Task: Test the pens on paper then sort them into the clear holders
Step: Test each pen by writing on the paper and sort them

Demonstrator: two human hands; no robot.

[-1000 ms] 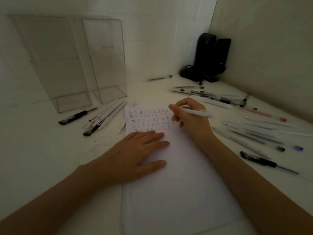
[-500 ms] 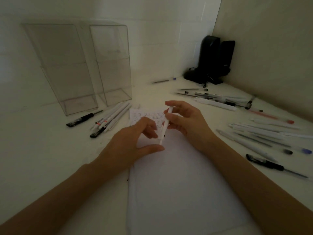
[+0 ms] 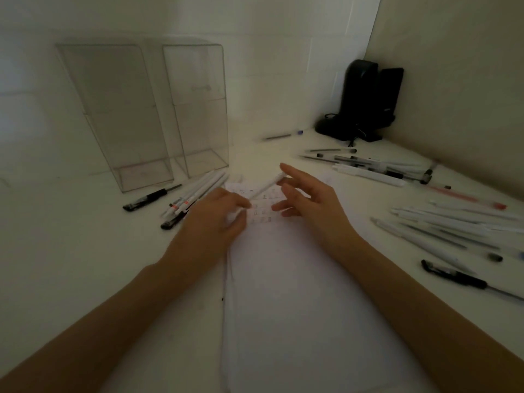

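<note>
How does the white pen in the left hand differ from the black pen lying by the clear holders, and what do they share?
Colour: the white pen is pale, the black pen dark. Pose: the white pen is raised and tilted in the left hand; the black pen lies flat on the table. Place: the white pen is over the paper, the black pen before the left holder. Shared: neither is in a holder.

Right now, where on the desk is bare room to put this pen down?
Bare desk lies left of the paper, nearer than the pen pile by the clear holders. The right side is crowded with loose pens.
</note>
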